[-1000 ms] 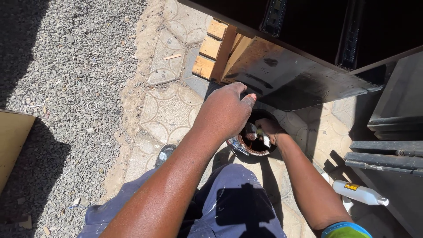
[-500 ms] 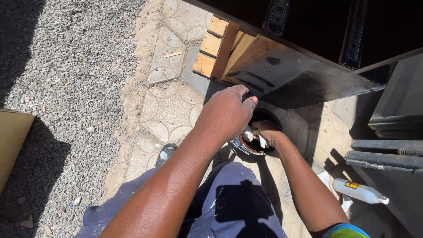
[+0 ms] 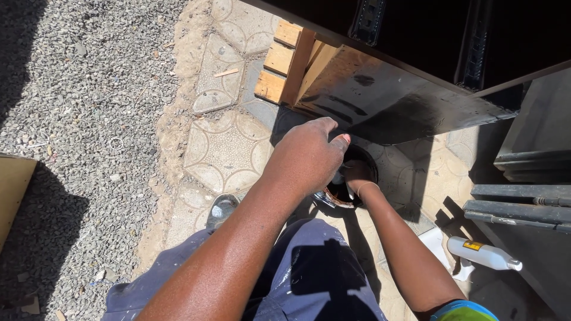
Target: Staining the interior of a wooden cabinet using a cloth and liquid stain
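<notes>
A round dark tin (image 3: pixel 357 159) with a rusty rim stands on the paving just in front of my knees. My left hand (image 3: pixel 306 157) lies over its left side, fingers curled down over the rim. Reaching in from the right, my right hand (image 3: pixel 357 176) is down inside the tin's mouth in shadow. Its fingers are hidden, so what it holds cannot be made out. A bright blue-green cuff (image 3: pixel 464 311) shows on that arm.
A wooden board (image 3: pixel 386 101) painted partly black leans over bare slats (image 3: pixel 279 59) just beyond the tin. Dark metal frames (image 3: pixel 523 208) lie at right, with a white plastic bottle (image 3: pixel 482 252) beside them. Gravel (image 3: pixel 89 89) and a cardboard edge (image 3: pixel 12 184) are at left.
My left hand has slid a little further over the tin. My right hand has sunk deeper into it, and the pale bits seen there earlier are now hidden.
</notes>
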